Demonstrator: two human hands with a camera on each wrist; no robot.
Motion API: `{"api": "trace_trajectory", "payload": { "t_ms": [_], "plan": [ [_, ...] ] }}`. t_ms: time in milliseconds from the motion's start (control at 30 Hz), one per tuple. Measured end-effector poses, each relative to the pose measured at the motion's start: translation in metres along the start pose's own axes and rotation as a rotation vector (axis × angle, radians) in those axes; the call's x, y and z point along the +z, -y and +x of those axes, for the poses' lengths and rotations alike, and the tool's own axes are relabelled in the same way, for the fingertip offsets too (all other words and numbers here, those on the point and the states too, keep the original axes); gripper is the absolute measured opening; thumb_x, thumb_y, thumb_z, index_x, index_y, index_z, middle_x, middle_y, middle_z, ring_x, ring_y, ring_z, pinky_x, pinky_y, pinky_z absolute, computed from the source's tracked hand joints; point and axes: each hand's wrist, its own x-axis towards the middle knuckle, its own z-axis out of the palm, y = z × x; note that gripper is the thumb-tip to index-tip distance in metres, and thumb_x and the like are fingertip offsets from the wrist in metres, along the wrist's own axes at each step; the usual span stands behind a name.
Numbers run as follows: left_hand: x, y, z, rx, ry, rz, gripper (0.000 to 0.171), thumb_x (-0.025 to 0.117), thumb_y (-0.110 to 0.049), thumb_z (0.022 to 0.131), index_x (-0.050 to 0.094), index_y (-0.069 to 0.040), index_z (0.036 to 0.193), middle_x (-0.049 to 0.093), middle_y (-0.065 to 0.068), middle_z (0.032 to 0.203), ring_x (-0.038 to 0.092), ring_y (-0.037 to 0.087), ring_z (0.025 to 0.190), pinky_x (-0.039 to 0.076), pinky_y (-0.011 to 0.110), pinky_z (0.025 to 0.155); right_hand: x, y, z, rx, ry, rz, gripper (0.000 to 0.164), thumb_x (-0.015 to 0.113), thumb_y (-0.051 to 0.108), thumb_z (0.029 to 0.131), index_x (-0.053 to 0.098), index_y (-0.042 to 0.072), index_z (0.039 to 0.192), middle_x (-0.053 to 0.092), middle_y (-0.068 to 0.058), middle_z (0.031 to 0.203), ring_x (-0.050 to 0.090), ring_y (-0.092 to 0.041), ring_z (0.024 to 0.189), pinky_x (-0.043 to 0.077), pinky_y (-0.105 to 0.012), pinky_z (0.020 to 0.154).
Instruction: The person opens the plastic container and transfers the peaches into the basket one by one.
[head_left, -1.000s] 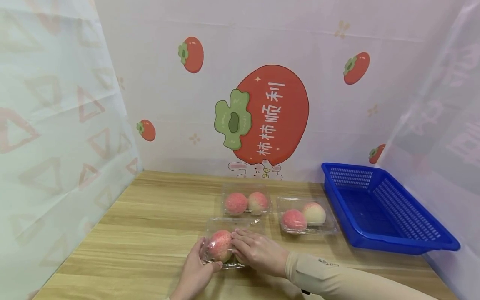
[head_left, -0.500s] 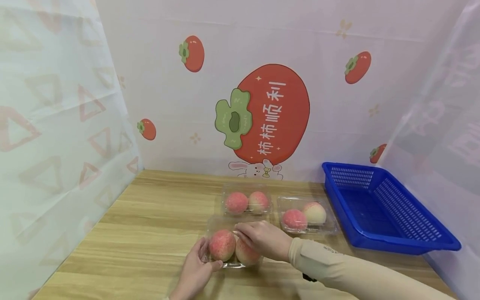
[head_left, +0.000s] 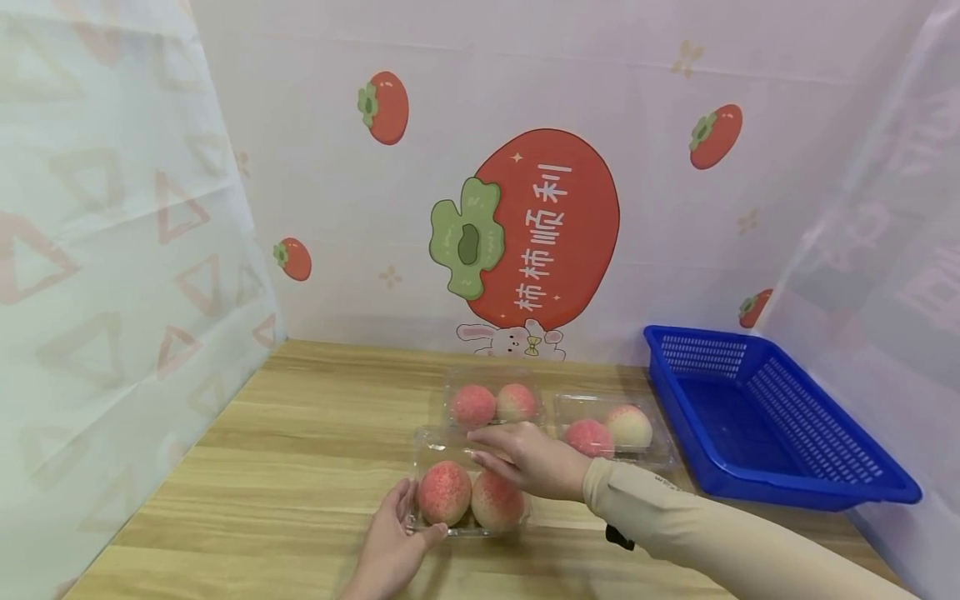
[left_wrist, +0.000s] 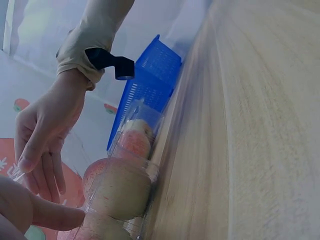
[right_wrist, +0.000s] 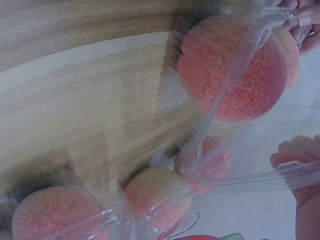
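So a clear rectangular plastic clamshell box (head_left: 472, 532) with two round pink-and-cream peaches (head_left: 445, 493) in it is parked on the near part of the light wood-grain desk (head_left: 277, 483), with one similar packed box (head_left: 491, 373) just behind and another packed box (head_left: 647, 460) off to the right, beside a blue perforated plastic basket (head_left: 780, 490). Its left end is gripped by the left hand (head_left: 392, 537), while the hinged clear plastic lid (head_left: 442, 442) is held up at an angle by the right hand (head_left: 536, 457), pinched by the edge as far as can be told. Honestly, the base could easily be dragged or tipped if the lid gets yanked, since only one end is braced, and then a peach could be rolled out. If the lid is pushed too far back, the box behind could be bumped or the thin hinge creased; if it's let slip, it'd probably be dropped crooked onto the fruit. As for orientation, the mouth is pointed toward the person, hinge at the back, and the long axis is laid left to right, peaches lined up along it.
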Motion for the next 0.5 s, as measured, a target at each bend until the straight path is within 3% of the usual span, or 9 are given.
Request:
{"api": "trace_trajectory", "payload": {
  "t_ms": [267, 500],
  "plan": [
    [0.0002, 0.0001, -0.0010, 0.001, 0.009, -0.017, 0.086, 0.073, -0.008, 0.072, 0.017, 0.015, 0.132, 0.024, 0.033, 0.135, 0.024, 0.044, 0.123, 0.024, 0.054, 0.098, -0.0044, -0.0027, 0.0039, 0.001, 0.019, 0.035, 0.029, 0.046, 0.026, 0.094, 0.057, 0.007, 0.113, 0.060, 0.001, 0.107, 0.053, -0.002, 0.096, 0.046, -0.018, 0.081],
    [0.0003, 0.0000, -0.0028, 0.003, -0.004, -0.020, 0.086, 0.074, -0.009, 0.071, 0.018, 0.015, 0.132, 0.026, 0.032, 0.134, 0.025, 0.043, 0.123, 0.024, 0.054, 0.099, -0.0054, -0.0068, 0.0058, -0.007, -0.021, 0.105, 0.027, 0.050, 0.023, 0.093, 0.059, 0.007, 0.112, 0.063, 0.002, 0.102, 0.055, 0.004, 0.086, 0.048, -0.016, 0.076]
  ]
}}
